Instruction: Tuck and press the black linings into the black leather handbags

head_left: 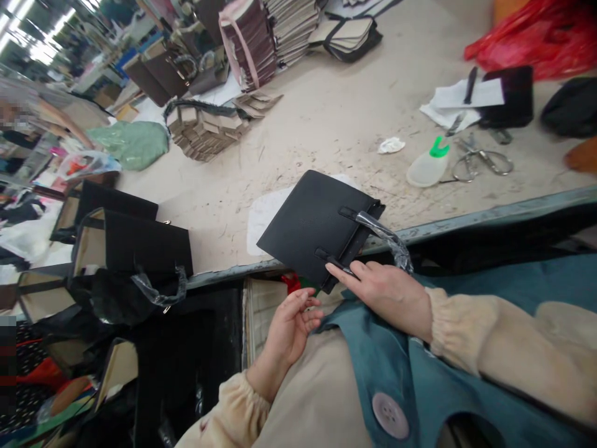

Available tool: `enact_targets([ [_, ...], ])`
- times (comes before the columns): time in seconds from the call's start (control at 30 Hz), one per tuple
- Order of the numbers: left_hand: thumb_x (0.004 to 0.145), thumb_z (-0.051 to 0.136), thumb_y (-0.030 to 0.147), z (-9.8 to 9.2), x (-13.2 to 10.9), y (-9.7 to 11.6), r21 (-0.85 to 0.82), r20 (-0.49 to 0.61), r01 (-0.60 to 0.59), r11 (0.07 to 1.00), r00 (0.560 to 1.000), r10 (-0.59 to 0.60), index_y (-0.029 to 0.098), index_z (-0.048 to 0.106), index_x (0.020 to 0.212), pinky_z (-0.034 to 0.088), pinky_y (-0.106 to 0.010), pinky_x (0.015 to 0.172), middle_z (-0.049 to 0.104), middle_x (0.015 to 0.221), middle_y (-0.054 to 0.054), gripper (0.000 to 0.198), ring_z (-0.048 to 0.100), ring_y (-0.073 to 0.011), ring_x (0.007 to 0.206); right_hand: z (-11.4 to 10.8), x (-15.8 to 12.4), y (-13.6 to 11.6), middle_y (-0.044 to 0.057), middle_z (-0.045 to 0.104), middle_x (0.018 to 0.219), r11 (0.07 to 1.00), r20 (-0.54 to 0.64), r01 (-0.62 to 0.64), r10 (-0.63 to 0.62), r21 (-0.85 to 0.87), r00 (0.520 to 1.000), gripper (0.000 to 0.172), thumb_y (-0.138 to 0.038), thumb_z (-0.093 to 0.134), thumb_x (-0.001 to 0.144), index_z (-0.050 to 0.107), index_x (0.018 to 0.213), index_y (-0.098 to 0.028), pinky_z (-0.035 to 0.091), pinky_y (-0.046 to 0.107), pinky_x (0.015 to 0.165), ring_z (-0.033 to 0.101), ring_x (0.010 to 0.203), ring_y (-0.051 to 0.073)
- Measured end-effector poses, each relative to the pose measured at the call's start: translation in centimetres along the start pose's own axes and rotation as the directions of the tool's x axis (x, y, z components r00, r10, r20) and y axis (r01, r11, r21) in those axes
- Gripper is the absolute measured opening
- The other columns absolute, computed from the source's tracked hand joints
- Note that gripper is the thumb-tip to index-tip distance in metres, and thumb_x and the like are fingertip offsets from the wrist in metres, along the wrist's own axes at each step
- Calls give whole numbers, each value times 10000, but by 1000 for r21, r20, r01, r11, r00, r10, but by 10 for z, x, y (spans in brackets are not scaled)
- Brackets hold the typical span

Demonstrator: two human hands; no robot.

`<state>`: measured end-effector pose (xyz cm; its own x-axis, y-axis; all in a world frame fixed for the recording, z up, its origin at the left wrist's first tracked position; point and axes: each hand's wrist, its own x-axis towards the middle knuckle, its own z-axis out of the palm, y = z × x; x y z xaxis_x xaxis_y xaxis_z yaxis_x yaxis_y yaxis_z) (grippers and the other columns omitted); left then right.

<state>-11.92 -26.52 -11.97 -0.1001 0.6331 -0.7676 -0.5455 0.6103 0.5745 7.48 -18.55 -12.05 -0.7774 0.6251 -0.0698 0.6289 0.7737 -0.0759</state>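
Observation:
A black handbag (313, 223) lies tilted over the front edge of the worktable (326, 112), its handle (383, 235) wrapped in clear plastic. My right hand (380, 291) rests at the bag's near edge, fingers stretched out and touching the handle's base. Just below the bag, over my lap, my left hand (291, 326) hovers palm up with fingers loosely curled and nothing visible in it.
Scissors (480, 160), a plastic bottle with a green cap (426, 167), papers (459, 99) and a red bag (536, 34) lie at the right. Stacks of bag parts (205, 127) stand at the back. More black handbags (135, 249) are piled at the left.

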Motion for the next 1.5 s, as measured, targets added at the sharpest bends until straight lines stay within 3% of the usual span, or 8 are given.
enact_targets([
  [0.13,733,666,251,9,9,-5,-20,-44,-12,1000,999,11,141,554,909,532,-194,549,677,833,-66,236,683,-154,657,10,5,-2,54,536,859,1000,27,-18,18,-2,999,604,-63,373,859,269,1424,-251,314,258,465,532,655,161],
  [0.37,696,704,185,14,23,-13,-98,-94,-116,988,990,106,174,547,946,537,-211,606,637,803,0,296,685,-155,698,16,9,-4,51,526,865,999,46,-36,36,11,998,627,-50,370,850,230,1435,-227,328,235,446,548,629,142],
  [0.57,750,656,333,15,30,-8,-82,-21,-61,995,998,59,112,586,929,546,-235,584,658,868,-79,293,684,-178,676,24,14,-10,44,521,862,997,5,-63,62,54,998,649,-59,394,838,208,1439,-221,360,234,455,554,610,136],
  [0.7,765,625,424,12,40,-8,14,-33,-79,997,996,79,109,568,895,516,-189,502,661,771,-67,345,664,-141,587,26,16,-13,53,523,876,995,29,-71,69,72,997,667,-69,416,834,186,1444,-210,373,239,467,563,638,147],
  [0.97,676,714,323,10,48,-9,127,-5,-191,973,981,193,149,481,749,444,-129,441,645,627,2,300,559,-51,452,25,15,-14,60,523,892,989,83,-87,78,118,994,652,-64,380,848,162,1449,-190,380,245,476,555,655,152],
  [1.2,645,739,268,9,47,-14,89,-40,-189,978,980,193,123,539,784,483,-162,484,677,713,-32,284,587,-64,494,24,16,-13,58,529,890,989,75,-97,89,116,993,677,-63,411,833,172,1451,-202,382,243,481,558,665,155],
  [1.37,657,727,219,6,45,-13,41,14,-140,989,990,140,105,556,825,516,-187,539,696,806,-73,265,641,-100,565,26,14,-12,56,535,881,991,62,-90,84,99,995,687,-68,447,818,200,1446,-201,389,237,481,560,660,154],
  [1.5,704,691,281,7,45,-9,51,37,-152,987,988,150,115,553,847,514,-192,528,697,804,-67,259,657,-119,580,26,15,-12,53,533,879,992,43,-83,79,92,996,700,-76,463,814,194,1449,-199,393,238,476,561,657,155],
])
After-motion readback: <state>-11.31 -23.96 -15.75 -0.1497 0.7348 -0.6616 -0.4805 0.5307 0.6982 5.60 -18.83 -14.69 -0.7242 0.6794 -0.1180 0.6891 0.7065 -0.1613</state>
